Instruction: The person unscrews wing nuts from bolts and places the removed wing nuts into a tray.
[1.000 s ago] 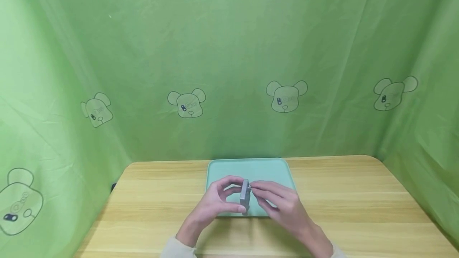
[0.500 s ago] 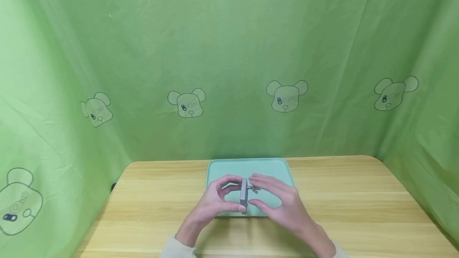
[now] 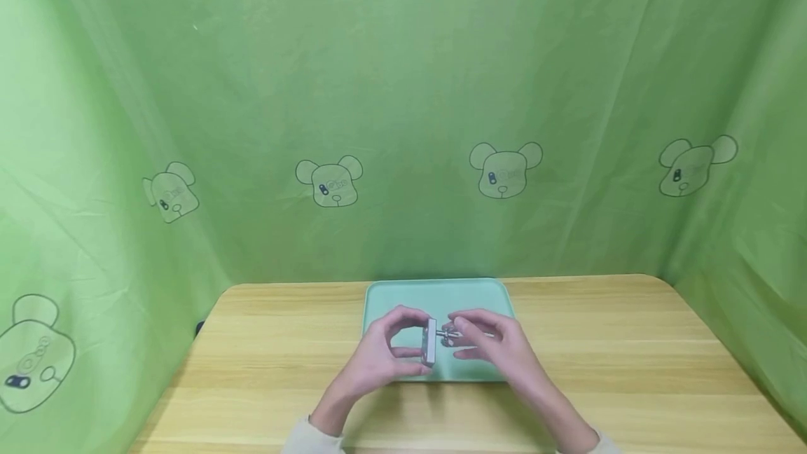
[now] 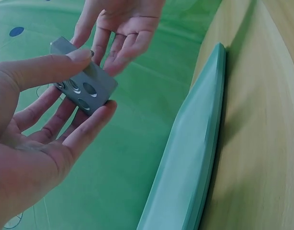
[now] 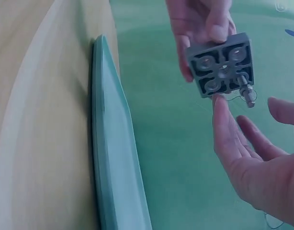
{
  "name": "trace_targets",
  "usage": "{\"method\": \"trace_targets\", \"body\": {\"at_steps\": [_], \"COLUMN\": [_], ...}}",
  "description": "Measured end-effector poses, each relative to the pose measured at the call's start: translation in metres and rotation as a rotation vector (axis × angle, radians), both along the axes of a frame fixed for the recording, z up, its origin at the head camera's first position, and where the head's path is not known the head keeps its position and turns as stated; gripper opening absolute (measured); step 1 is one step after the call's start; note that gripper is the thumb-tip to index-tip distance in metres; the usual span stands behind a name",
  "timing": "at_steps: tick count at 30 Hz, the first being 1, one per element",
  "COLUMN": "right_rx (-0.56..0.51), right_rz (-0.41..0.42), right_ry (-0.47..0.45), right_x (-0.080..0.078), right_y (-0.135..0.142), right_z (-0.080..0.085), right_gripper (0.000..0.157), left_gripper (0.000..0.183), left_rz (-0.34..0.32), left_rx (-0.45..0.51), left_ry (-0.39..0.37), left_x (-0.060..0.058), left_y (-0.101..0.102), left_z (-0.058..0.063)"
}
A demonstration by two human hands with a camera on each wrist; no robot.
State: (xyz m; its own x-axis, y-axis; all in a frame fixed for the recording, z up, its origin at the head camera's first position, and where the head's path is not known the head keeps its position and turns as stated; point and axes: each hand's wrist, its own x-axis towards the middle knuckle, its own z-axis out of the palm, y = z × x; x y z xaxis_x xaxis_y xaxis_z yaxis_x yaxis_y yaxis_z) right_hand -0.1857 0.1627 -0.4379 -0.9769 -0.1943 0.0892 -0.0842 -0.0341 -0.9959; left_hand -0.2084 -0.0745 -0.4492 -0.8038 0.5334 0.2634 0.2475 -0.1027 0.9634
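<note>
My left hand grips a grey square block by its edges, its flat side turned left, above the tray. Round holes show in that side in the left wrist view. The right wrist view shows the ribbed side of the block. A metal bolt with thread or coils at its end sticks out of one corner hole, pointing towards my right hand. Those fingers are spread loosely around the bolt's end, thumb apart, one fingertip right at the block's lower edge.
Under the hands a mint-green tray lies on the wooden table. A green cloth with bear-head prints hangs behind the table and along both sides.
A second ago my right fingers pinched the bolt at the block; they have since spread off it and shifted slightly right. My left hand has tilted the block a little.
</note>
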Motion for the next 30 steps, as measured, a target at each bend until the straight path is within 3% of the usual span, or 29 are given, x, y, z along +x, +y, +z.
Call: {"method": "trace_targets", "body": {"at_steps": [8, 19, 24, 30], "right_rx": [-0.037, -0.057, -0.008, 0.068], "right_rz": [0.09, 0.108, 0.097, 0.024], "right_ry": [-0.159, -0.185, -0.117, 0.087], "right_x": [0.0003, -0.0002, -0.0005, 0.0041], "right_y": [-0.0018, 0.0009, 0.0018, -0.0041], "right_z": [-0.0032, -0.008, -0.0076, -0.0037], "right_gripper": [0.048, 0.042, 0.036, 0.026], "left_gripper": [0.068, 0.068, 0.069, 0.068], "left_rz": [0.03, 0.021, 0.001, -0.01], "left_rx": [-0.077, -0.101, -0.073, -0.033], "left_ry": [0.092, 0.089, 0.054, -0.004], "left_x": [0.0018, 0.0032, 0.0035, 0.0019], "left_y": [0.0019, 0.004, 0.0046, 0.003], "left_z": [-0.0025, -0.0031, -0.0016, -0.0017]}}
